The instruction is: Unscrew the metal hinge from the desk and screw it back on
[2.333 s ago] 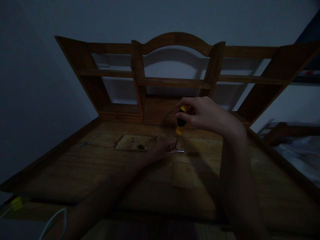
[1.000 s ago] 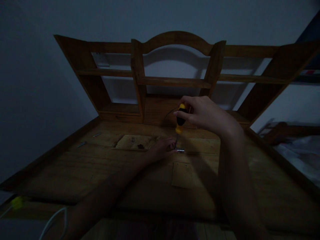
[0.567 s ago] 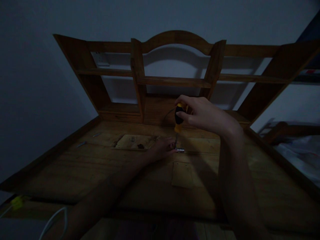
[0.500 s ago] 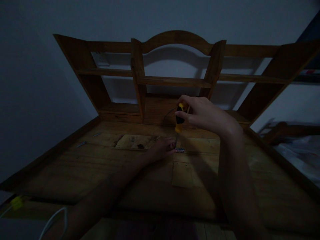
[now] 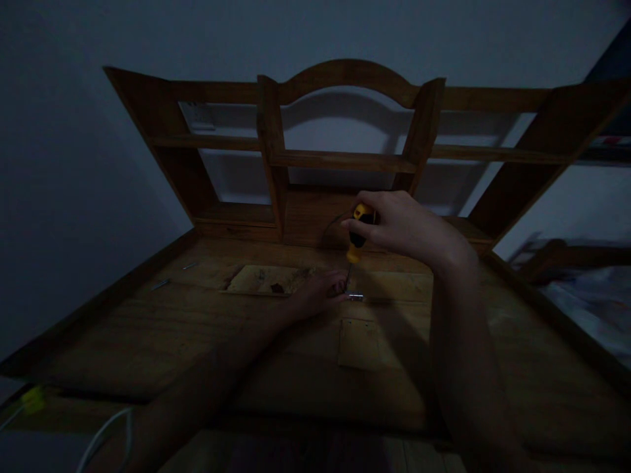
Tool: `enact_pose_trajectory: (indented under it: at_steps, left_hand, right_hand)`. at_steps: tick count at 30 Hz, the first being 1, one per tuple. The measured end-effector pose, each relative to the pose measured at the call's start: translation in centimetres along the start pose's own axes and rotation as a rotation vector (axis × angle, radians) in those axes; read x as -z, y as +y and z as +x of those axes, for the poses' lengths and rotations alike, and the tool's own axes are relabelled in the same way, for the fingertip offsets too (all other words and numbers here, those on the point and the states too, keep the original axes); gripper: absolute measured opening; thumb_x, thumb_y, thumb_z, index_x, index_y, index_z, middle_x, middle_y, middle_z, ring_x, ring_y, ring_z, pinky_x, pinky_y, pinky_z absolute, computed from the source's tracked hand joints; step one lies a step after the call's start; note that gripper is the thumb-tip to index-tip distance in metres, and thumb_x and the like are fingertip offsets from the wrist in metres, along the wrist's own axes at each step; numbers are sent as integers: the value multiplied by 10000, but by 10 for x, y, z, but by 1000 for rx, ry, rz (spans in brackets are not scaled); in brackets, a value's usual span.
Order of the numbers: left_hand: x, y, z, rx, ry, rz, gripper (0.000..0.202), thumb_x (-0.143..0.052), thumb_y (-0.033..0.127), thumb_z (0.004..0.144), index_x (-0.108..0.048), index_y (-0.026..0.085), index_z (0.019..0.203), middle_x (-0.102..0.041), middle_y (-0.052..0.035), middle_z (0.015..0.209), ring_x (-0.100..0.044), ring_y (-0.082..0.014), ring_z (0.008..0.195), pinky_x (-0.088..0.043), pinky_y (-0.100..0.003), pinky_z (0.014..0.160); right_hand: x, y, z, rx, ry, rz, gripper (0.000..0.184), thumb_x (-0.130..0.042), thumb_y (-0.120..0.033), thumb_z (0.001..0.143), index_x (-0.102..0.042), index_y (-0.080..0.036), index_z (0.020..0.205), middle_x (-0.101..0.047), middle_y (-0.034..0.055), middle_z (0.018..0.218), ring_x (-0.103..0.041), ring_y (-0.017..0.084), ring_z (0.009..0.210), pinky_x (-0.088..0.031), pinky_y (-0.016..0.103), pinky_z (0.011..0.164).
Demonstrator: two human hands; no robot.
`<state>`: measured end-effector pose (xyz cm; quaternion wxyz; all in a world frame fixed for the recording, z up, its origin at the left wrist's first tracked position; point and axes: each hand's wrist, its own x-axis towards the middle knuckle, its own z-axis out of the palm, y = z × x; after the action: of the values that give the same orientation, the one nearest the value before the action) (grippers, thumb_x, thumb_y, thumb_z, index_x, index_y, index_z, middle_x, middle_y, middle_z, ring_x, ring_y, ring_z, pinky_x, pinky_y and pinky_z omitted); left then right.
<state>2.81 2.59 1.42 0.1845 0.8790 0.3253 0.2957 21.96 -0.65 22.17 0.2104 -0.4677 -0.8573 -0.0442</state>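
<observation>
My right hand (image 5: 399, 220) is wrapped round the yellow and black handle of a screwdriver (image 5: 353, 253), which points down at the wooden desktop (image 5: 276, 341). Its thin shaft ends beside the fingertips of my left hand (image 5: 326, 288), which lies low on the wood. Those fingers are closed at a small shiny metal fitting (image 5: 355, 297), whose right end sticks out past them. The screwdriver's tip and the covered part of the fitting are hidden in the dim light.
A wooden shelf unit (image 5: 345, 159) rises at the back against the wall. Left of my hands is a rough-edged recess (image 5: 261, 279). Two small metal pieces, one a screw-like piece (image 5: 160, 284), lie farther left. A small board (image 5: 359, 345) with two holes is in front.
The screwdriver handle has turned and tilted slightly in my right hand, with the fingers shifting a little on it. My left hand stays in place.
</observation>
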Motion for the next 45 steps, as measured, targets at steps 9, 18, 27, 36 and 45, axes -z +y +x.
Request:
enact_pose_trajectory:
  at_steps: [9,18,27,36,45]
  left_hand:
    - [-1,-2,-1,-2,-2,-8,117,-672,278,936,-599,187,930,-639,-24,885,-589,-166,795,-458,-286,724]
    - [1,-1,0,-24,7,-2,121,-671,276,938,-590,187,928,-623,-6,883,-580,-155,792,-445,-273,714]
    - [0,-2,1,-31,9,-11,140,-674,285,938,-594,174,908,-627,-10,893,-577,-154,796,-435,-271,718]
    - [-2,-4,0,-37,16,-37,116,-664,277,942,-618,171,950,-638,-15,890,-586,-156,795,-434,-266,715]
    - [-1,-4,0,-36,17,-9,124,-678,268,935,-600,172,931,-626,-2,885,-585,-145,805,-433,-252,721]
  right_hand:
    - [9,-3,-5,54,-53,89,242,-598,-300,918,-672,-216,1132,-733,42,943,-661,234,909,-453,313,783]
    - [-3,-1,1,60,-13,58,322,-609,-452,931,-679,-196,1113,-718,86,1043,-653,248,933,-460,338,811]
    - [2,-2,0,63,-47,92,217,-593,-346,946,-678,-215,1096,-726,52,1021,-661,217,911,-453,301,782]
    - [0,-1,0,55,13,79,351,-613,-328,904,-652,-208,1232,-716,71,1117,-658,253,976,-472,359,865]
    - [4,-1,-1,102,9,132,248,-624,-275,924,-654,-205,1160,-709,46,1008,-646,215,923,-444,307,797]
